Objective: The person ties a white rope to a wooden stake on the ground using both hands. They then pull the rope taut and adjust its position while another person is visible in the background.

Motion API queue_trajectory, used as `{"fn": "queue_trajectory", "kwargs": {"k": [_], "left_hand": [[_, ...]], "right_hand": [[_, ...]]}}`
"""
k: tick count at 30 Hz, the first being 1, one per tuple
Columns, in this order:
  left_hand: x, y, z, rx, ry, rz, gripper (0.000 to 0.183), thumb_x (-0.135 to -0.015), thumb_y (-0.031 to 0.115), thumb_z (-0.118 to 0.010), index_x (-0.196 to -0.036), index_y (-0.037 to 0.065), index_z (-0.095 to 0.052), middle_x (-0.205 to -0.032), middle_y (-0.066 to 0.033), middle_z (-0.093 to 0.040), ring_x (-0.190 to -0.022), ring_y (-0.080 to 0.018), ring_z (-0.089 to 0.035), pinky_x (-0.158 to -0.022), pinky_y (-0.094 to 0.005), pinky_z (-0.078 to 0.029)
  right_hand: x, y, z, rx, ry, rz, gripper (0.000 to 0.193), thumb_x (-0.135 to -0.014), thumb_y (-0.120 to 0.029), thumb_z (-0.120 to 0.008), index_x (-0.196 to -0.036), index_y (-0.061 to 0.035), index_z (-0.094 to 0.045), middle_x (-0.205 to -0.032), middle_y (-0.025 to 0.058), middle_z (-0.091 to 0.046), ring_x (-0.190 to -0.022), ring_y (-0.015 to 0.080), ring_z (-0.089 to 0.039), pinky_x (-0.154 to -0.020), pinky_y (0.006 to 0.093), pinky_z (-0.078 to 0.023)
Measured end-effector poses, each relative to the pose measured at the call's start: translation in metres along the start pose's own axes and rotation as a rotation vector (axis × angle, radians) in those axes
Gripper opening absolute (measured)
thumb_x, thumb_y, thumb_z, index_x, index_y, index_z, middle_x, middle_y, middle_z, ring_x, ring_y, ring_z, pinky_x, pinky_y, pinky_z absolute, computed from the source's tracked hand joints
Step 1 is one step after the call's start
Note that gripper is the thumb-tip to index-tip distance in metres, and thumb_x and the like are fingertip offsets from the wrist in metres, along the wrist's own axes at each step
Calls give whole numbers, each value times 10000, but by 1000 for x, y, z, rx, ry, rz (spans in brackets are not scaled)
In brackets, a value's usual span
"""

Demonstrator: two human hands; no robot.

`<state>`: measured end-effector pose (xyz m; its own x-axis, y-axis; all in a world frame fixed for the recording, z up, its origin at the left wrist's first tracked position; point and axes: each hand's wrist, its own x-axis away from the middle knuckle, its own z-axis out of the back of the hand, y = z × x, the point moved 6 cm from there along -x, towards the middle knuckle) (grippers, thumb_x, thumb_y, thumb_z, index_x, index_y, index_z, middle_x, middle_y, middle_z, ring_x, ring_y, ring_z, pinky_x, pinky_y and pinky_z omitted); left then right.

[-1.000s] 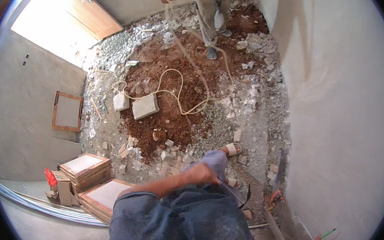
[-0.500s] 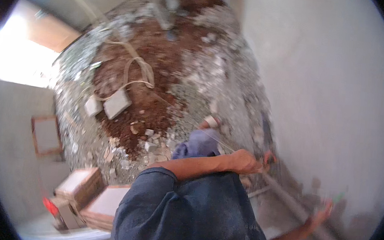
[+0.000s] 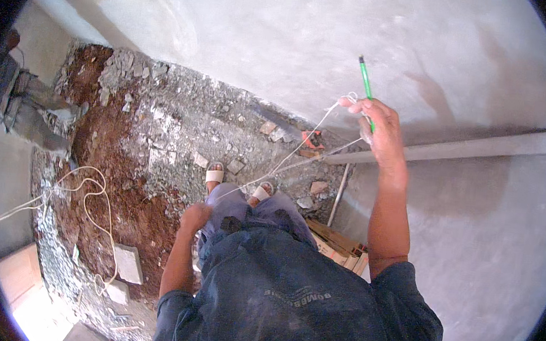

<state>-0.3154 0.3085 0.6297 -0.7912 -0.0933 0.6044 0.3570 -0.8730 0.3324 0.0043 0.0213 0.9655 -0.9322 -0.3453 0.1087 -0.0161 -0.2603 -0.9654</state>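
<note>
String slants across the rubble floor in front of me, two strands meeting mid-view; I take that as the clock's centre. At two o'clock the right hand pinches a green pencil upright before the pale wall, with string looped about its fingertips. One strand runs to the left hand at eight o'clock; its fingers look curled, but I can't tell whether they grip it. To handle this well, I'd even out the pull between both hands, free the fingertip loops from the pencil before tightening, and lift the strands clear of the orange object near one o'clock, where they might snag.
</note>
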Motion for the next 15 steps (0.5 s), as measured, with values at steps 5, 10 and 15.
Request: {"fn": "queue_trajectory", "kwargs": {"k": [5, 10, 15], "left_hand": [[33, -120, -47, 385, 189, 107, 242, -879, 225, -491, -950, 58, -651, -874, -169, -659, -831, -352, -643, -721, -450, -511], [76, -211, -50, -174, 288, 85, 187, -809, 167, -584, -949, 68, -661, -854, -159, -660, -800, -318, -651, -717, -434, -513], [157, -320, -67, 16, 235, 564, 187, -716, 219, -679, -849, 89, -654, -806, -155, -655, -743, -308, -646, -686, -430, -527]], "right_hand": [[0, 11, -5, -112, -29, -21, 284, -899, -272, -528, -818, -26, -644, -959, 99, -692, -507, 47, -394, -447, 212, -294], [-13, 29, 25, -171, 110, -44, 271, -890, -291, -549, -802, -46, -625, -897, 119, -687, -447, 46, -353, -404, 199, -264], [-26, 52, 67, -253, 234, -112, 274, -930, -294, -515, -876, -38, -597, -873, 150, -666, -443, 42, -345, -409, 195, -277]]}}
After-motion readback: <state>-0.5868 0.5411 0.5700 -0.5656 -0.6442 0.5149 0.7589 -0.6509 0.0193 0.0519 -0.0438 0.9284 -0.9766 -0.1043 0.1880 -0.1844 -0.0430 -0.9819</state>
